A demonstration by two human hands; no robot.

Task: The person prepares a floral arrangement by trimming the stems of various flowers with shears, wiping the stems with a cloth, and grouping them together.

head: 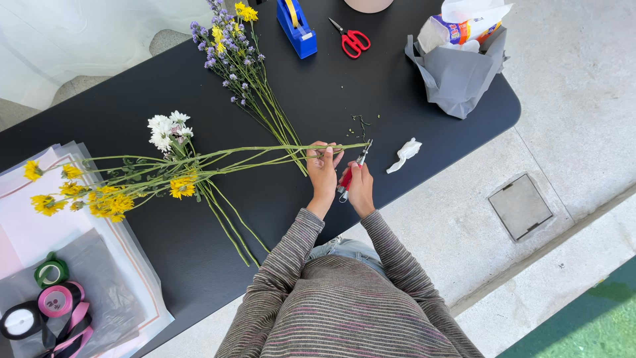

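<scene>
My left hand (pixel 323 169) grips a bundle of long green flower stems (pixel 258 156) near their cut ends; the yellow blooms (pixel 99 199) and white blooms (pixel 167 129) lie far left over the black table (pixel 119 113). My right hand (pixel 360 187) holds red-handled pruning shears (pixel 351 174), their blades pointing up at the stem tips by the table's front edge. A second bunch of purple and yellow flowers (pixel 228 46) lies diagonally behind the held stems.
Red scissors (pixel 352 40) and a blue tape dispenser (pixel 296 26) lie at the back. A grey bag (pixel 457 76) with packets stands right. A crumpled white tissue (pixel 404 154) lies nearby. Ribbon rolls (pixel 50 298) rest on wrapping sheets (pixel 26 225) at left.
</scene>
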